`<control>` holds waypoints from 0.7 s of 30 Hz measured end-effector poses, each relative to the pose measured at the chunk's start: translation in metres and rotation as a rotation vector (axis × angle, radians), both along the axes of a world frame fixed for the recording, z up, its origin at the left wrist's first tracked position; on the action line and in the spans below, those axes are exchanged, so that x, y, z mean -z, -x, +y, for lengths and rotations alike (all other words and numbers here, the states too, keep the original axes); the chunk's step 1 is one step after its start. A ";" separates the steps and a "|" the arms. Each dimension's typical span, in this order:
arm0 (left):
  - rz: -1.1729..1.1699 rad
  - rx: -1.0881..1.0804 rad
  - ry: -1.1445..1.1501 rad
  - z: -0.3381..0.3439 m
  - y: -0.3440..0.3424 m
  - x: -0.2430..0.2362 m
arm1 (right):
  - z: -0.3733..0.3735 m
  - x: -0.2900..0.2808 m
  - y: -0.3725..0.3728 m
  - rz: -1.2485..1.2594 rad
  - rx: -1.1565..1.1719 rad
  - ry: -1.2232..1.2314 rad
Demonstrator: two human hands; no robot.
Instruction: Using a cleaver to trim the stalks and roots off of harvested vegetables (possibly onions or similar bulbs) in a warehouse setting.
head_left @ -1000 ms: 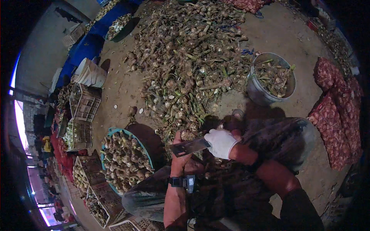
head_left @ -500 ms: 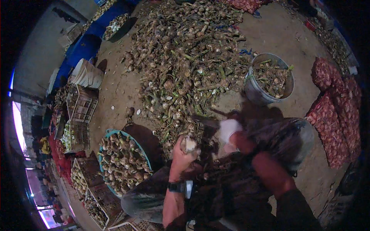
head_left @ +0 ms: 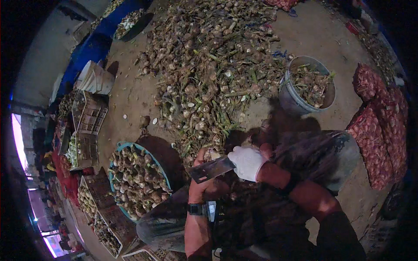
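My right hand [head_left: 246, 164], in a white glove, is closed on the handle of a broad cleaver-like knife [head_left: 212, 170]. Its flat dark blade points left and passes in front of my left hand [head_left: 201, 188]. The left hand is bare and curled around a soil-covered, garlic-like bulb [head_left: 211, 155], whose pale top shows just beyond the blade. The blade hides some of the left fingers; whether the edge touches the bulb I cannot tell. Beyond both hands spreads a big heap of dirty bulbs with stems and roots [head_left: 196, 82].
At left stands a teal-rimmed tub [head_left: 169, 177] of bulbs, beside plastic crates [head_left: 92, 115] and a white bucket [head_left: 98, 78]. A grey bucket [head_left: 287, 96] of trimmings is ahead right. Red mesh sacks [head_left: 378, 135] lie at the far right. My knees flank the work area.
The knife has swung left from beside my right knee to across my left hand and the bulb. My left hand still grips the bulb, its pale face now partly covered.
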State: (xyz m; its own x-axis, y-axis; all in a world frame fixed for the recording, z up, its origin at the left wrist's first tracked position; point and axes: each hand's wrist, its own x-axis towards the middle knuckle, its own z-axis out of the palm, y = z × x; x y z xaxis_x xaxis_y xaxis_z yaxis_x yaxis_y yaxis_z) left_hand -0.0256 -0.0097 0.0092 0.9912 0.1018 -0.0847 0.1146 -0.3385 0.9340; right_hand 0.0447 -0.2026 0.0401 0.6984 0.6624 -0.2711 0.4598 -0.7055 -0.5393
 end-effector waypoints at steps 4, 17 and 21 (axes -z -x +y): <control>0.272 0.044 0.163 -0.017 -0.020 -0.027 | -0.013 0.053 -0.021 -0.063 0.207 0.147; -0.032 -0.273 0.652 0.011 -0.028 -0.005 | -0.007 0.046 -0.013 0.456 0.378 -0.396; -0.058 -0.254 0.808 0.009 -0.027 0.005 | 0.003 0.038 -0.014 0.493 0.383 -0.345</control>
